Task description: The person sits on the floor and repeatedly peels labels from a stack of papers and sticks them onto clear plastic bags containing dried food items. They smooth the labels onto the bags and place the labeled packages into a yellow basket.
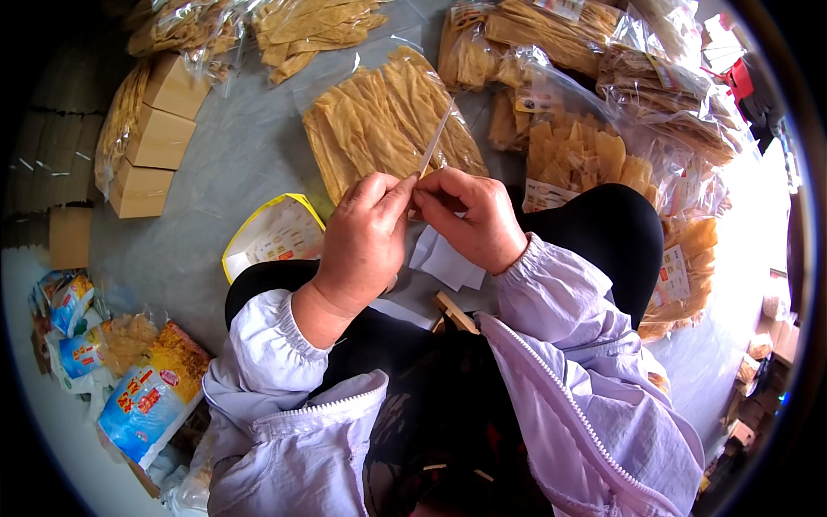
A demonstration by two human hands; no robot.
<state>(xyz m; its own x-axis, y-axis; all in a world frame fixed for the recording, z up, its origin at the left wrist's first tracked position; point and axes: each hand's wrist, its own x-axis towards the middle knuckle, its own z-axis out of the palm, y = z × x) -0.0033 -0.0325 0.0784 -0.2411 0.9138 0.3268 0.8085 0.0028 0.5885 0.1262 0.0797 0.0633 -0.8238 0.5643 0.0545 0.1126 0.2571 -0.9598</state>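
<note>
Both my hands meet in the middle of the view, fingertips close together. Between their thumbs and forefingers is the lower end of a thin pale strip (437, 139), seen nearly edge-on. My left hand (366, 239) pinches it from the left, my right hand (470, 214) from the right; the exact contact of each fingertip is hard to see. Beyond the fingers, a clear plastic bag of flat, wrinkled tan dried food sheets (368, 123) lies on the grey floor. White paper pieces (446, 258) lie below my right hand, beside a yellow-rimmed container with a printed label sheet (281, 239).
More bagged dried sheets (575, 155) are piled at the right, some labelled. Others (316, 29) lie at the top. Cardboard boxes (152, 148) stand at the left, with blue and yellow printed bags (152, 394) below. A wooden piece (457, 313) is near my lap.
</note>
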